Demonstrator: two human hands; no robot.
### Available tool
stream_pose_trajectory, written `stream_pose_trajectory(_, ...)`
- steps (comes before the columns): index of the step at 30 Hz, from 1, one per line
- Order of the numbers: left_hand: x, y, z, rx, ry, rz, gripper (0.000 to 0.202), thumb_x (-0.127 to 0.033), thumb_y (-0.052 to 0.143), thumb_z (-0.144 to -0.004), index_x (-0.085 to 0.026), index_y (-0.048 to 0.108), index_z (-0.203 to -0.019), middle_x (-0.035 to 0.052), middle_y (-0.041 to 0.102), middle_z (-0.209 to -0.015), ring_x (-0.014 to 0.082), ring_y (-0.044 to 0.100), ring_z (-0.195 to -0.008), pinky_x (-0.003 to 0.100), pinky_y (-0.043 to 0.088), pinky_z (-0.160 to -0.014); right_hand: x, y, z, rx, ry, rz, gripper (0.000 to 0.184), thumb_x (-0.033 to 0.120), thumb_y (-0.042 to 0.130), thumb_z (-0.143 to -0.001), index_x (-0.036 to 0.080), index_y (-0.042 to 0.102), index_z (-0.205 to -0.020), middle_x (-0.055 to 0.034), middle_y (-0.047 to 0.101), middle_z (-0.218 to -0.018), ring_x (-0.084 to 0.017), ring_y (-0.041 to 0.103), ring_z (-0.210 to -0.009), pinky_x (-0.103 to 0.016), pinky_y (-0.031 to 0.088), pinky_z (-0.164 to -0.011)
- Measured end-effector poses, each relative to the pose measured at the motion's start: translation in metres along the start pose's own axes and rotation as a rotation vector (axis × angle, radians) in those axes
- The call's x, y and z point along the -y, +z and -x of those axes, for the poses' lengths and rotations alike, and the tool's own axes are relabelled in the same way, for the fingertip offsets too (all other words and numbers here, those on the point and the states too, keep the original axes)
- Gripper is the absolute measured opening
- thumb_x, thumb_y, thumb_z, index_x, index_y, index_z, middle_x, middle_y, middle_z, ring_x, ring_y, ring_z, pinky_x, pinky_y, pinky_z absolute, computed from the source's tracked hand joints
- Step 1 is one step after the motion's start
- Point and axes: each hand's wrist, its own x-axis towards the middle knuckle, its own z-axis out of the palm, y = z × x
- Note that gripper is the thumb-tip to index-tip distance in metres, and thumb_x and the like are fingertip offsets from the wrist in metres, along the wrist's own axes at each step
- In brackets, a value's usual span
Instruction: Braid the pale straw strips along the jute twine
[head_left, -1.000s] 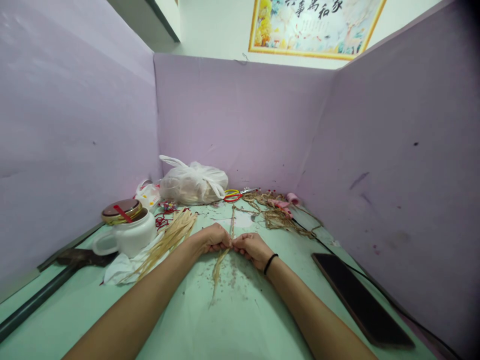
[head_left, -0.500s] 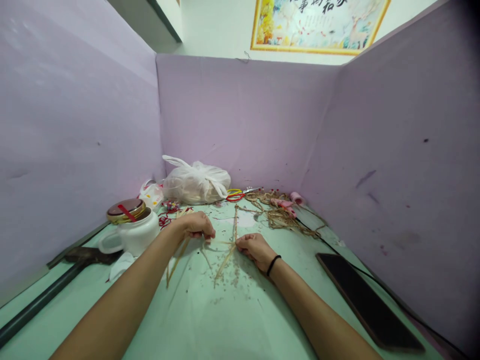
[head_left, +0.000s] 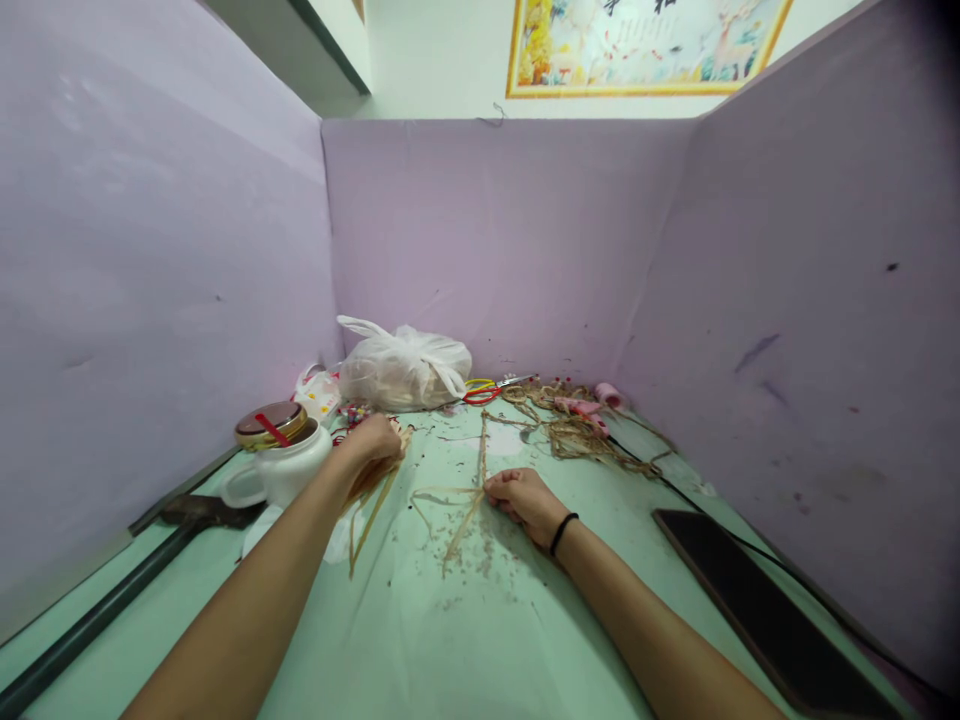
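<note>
My right hand point(head_left: 525, 500) pinches the lower end of a thin straw braid point(head_left: 484, 450), which runs straight up the table away from me. Loose straw ends point(head_left: 459, 535) fan out to the left and toward me from that pinch. Farther left, my left hand point(head_left: 377, 440) is curled down over a bundle of pale straw strips point(head_left: 373, 520), its fingers closed on them. The fingertips are partly hidden behind the hand, so how many strips they grip cannot be seen.
On the left stand a white mug point(head_left: 289, 470) with a lidded jar top point(head_left: 270, 425) and a hammer point(head_left: 202, 512). Behind are a white plastic bag point(head_left: 405, 365), scissors point(head_left: 484, 390), tangled twine point(head_left: 577, 435) and a pink glue gun point(head_left: 585, 410). A dark phone-like slab point(head_left: 757, 600) lies right.
My left hand has moved left, off the loose straw ends by the braid and onto the strip bundle. My right hand keeps its pinch. The view has shifted slightly.
</note>
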Motion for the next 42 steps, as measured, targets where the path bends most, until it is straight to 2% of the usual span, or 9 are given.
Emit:
stream_pose_trajectory(6,0.0,0.009,0.003,0.112,-0.099,-0.291,0.019,-0.008,0.066,-0.039,-0.016,0.049,-0.04,0.003,0.049,-0.036,0.0211,0.054,-0.046,0.027,0.038,-0.046,0.003,0.001,0.003,0.007,0.013,0.005,0.014,0.017,0.054,-0.058,0.015,0.046,-0.047,0.0076,0.031,-0.033,-0.002,0.017,-0.032,-0.021,0.007,-0.036)
stream_pose_trajectory(11,-0.005,0.005,0.014,0.085,0.048,-0.25,0.016,-0.004,0.06,-0.04,-0.016,0.048,-0.042,0.0022,0.047,-0.036,0.0179,0.05,-0.043,0.026,0.036,-0.045,0.001,0.0,0.002,0.012,-0.005,0.003,0.013,0.017,0.054,-0.059,0.015,0.046,-0.048,0.0066,0.036,-0.036,-0.002,0.019,-0.032,-0.021,0.007,-0.036)
stream_pose_trajectory(15,-0.017,-0.008,0.034,0.428,0.249,-0.163,0.004,-0.013,0.058,-0.047,-0.015,0.056,-0.047,-0.0011,0.048,-0.042,0.0109,0.043,-0.041,0.022,0.031,-0.042,0.002,0.0,0.003,0.014,-0.001,0.017,0.014,0.017,0.053,-0.059,0.015,0.046,-0.048,0.0075,0.032,-0.034,-0.003,0.018,-0.031,-0.022,0.007,-0.036)
stream_pose_trajectory(20,-0.023,-0.014,0.044,0.623,0.198,-0.383,0.013,-0.024,0.065,-0.045,-0.014,0.057,-0.044,0.0024,0.054,-0.046,0.0114,0.044,-0.041,0.022,0.032,-0.04,0.003,0.0,0.004,0.005,-0.005,0.003,0.013,0.015,0.053,-0.059,0.014,0.047,-0.048,0.0065,0.037,-0.035,-0.002,0.02,-0.031,-0.021,0.008,-0.036)
stream_pose_trajectory(23,-0.021,-0.01,0.04,0.582,0.222,-0.324,0.016,-0.03,0.064,-0.049,-0.014,0.063,-0.052,0.0025,0.056,-0.049,0.0106,0.044,-0.041,0.022,0.033,-0.041,0.002,0.0,0.003,0.008,-0.006,0.005,0.013,0.015,0.053,-0.059,0.014,0.047,-0.047,0.0069,0.035,-0.034,-0.002,0.02,-0.031,-0.022,0.008,-0.037)
stream_pose_trajectory(27,-0.022,0.001,0.032,0.47,0.308,-0.25,0.025,-0.022,0.057,-0.052,-0.015,0.069,-0.072,0.0018,0.06,-0.057,0.0112,0.048,-0.047,0.021,0.036,-0.046,0.002,0.0,0.003,0.002,-0.003,0.016,0.014,0.015,0.053,-0.06,0.015,0.047,-0.047,0.0067,0.036,-0.034,-0.003,0.02,-0.031,-0.022,0.009,-0.036)
stream_pose_trajectory(31,-0.024,0.013,0.028,0.271,0.327,-0.352,0.023,-0.019,0.058,-0.049,-0.016,0.068,-0.068,0.0041,0.063,-0.064,0.0145,0.053,-0.056,0.022,0.037,-0.05,0.002,0.0,0.004,0.006,0.0,0.037,0.016,0.017,0.053,-0.061,0.015,0.046,-0.047,0.0078,0.031,-0.032,-0.003,0.018,-0.031,-0.022,0.007,-0.036)
stream_pose_trajectory(37,-0.019,0.016,0.026,0.156,0.31,-0.374,0.016,-0.02,0.057,-0.05,-0.017,0.067,-0.063,0.0037,0.063,-0.062,0.0148,0.053,-0.055,0.023,0.034,-0.048,0.003,0.0,0.004,0.01,0.005,0.03,0.016,0.017,0.053,-0.061,0.015,0.047,-0.047,0.0079,0.03,-0.032,-0.003,0.017,-0.031,-0.022,0.007,-0.037)
stream_pose_trajectory(42,-0.023,0.022,0.027,0.224,0.365,-0.345,0.016,-0.026,0.062,-0.05,-0.018,0.066,-0.063,0.0004,0.061,-0.06,0.0134,0.052,-0.055,0.022,0.033,-0.049,0.006,0.001,0.006,-0.006,0.003,0.022,0.016,0.016,0.054,-0.061,0.014,0.046,-0.047,0.0068,0.036,-0.034,-0.002,0.02,-0.031,-0.022,0.008,-0.036)
